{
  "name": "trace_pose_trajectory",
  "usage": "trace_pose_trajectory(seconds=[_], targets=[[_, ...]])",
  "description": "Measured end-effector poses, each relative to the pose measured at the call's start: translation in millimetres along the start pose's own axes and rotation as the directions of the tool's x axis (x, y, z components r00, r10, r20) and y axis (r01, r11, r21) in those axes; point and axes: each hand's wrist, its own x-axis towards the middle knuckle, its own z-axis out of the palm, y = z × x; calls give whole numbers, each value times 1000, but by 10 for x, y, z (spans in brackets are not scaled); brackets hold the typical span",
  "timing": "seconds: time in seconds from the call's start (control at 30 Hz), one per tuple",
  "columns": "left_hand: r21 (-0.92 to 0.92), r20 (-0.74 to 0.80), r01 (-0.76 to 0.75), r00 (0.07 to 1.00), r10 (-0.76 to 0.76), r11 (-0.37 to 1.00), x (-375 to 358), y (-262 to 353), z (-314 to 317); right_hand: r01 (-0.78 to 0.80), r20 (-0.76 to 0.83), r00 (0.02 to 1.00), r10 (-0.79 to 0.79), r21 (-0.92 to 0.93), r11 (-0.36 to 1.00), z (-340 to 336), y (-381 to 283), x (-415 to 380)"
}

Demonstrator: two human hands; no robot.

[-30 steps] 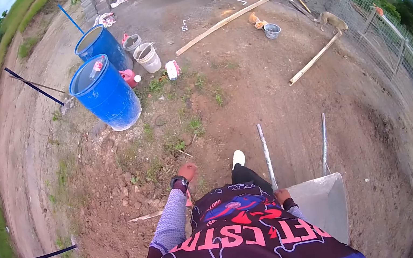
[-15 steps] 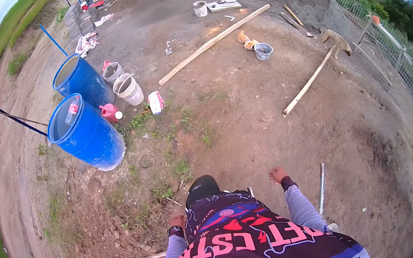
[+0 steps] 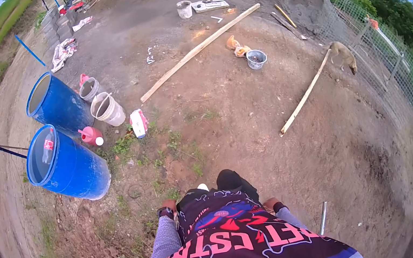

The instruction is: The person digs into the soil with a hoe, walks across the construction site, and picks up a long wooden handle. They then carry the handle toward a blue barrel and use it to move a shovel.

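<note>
My left hand (image 3: 169,205) hangs by my left hip, partly behind the printed jersey (image 3: 225,240). A dark band circles its wrist. My right hand (image 3: 271,204) is low by my right thigh and also partly covered. Nothing shows in either hand, but the fingers are too hidden to tell whether they are open or closed. To the right of my right sleeve, a metal pipe (image 3: 324,217) sticks out from behind the jersey. Bare soil and small weeds lie around my legs.
At left stand two blue drums (image 3: 73,167), pale buckets (image 3: 108,110), a red watering can (image 3: 91,136) and a white-red bag (image 3: 138,124). Ahead lie a long plank (image 3: 199,52) and a grey basin (image 3: 256,59). A pole (image 3: 305,93), dog (image 3: 343,57) and wire fence (image 3: 369,58) are at right.
The ground ahead has come nearer and the drums sit lower and further left. My right hand has swung back towards my body; my left has moved slightly forward. The other leg now shows in front.
</note>
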Motion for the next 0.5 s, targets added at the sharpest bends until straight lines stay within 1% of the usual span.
trace_pose_trajectory(seconds=[0.03, 0.07, 0.1, 0.13, 0.17, 0.2, 0.23, 0.27, 0.3, 0.33, 0.37, 0.4, 0.43, 0.47, 0.5], targets=[[36, 138, -29, 990, 24, 999, 380, -55, -319, 76, -73, 993, -96, -243, 967, 21, -107, -59], [77, 268, -63, 962, 40, 995, 751, -80, -615, 119, -127, 971, -202, -477, 871, 62, -217, -71], [111, 283, -101, 957, 66, 989, 1024, -21, -904, -1, -209, 976, -59, -278, 960, 57, -276, 7], [-490, 174, 248, 967, -185, 836, 1246, 79, -1228, -10, -230, 972, -48, -246, 969, -39, -385, 67], [-896, 235, 367, 869, -435, 250, 1459, 126, -1517, -98, -205, 975, 89, -36, 995, -190, -501, 68], [-896, 219, 354, 877, -427, 267, 1702, 128, -1775, -184, -152, 966, 209, 164, 969, -360, -554, 125], [-938, 185, 282, 898, -399, 200, 1972, 142, -1980, -267, -76, 947, 311, 346, 899, -638, -619, 220], [-968, 161, 221, 912, -377, 121, 2190, 163, -2077, -267, -79, 947, 311, 347, 899, -818, -573, 404], [-981, 165, 190, 928, -333, 42, 2431, 107, -2099, -228, -78, 964, 254, 247, 942, -974, -490, 617], [-983, 157, 179, 927, -340, 33, 2688, 83, -2108, -178, -80, 978, 190, 136, 975, -1243, -388, 909], [-976, 166, 207, 913, -372, 72, 2915, 77, -2110, -124, -78, 989, 125, 21, 992, -1558, -278, 1209], [-964, 182, 244, 895, -407, 104, 3038, 113, -2065, -119, -77, 990, 118, 1, 993, -1864, -160, 1424], [-949, 231, 302, 862, -451, 91, 3150, 167, -2031, -61, -96, 994, 46, -160, 985, -2336, -34, 1707], [-919, 314, 389, 818, -482, 63, 3242, 226, -1962, 10, -88, 995, -39, -303, 953, -2639, -53, 2028], [-872, 396, 487, 762, -513, 49, 3261, 157, -1898, -29, -38, 999, 23, -188, 982, -2912, 83, 2468]])
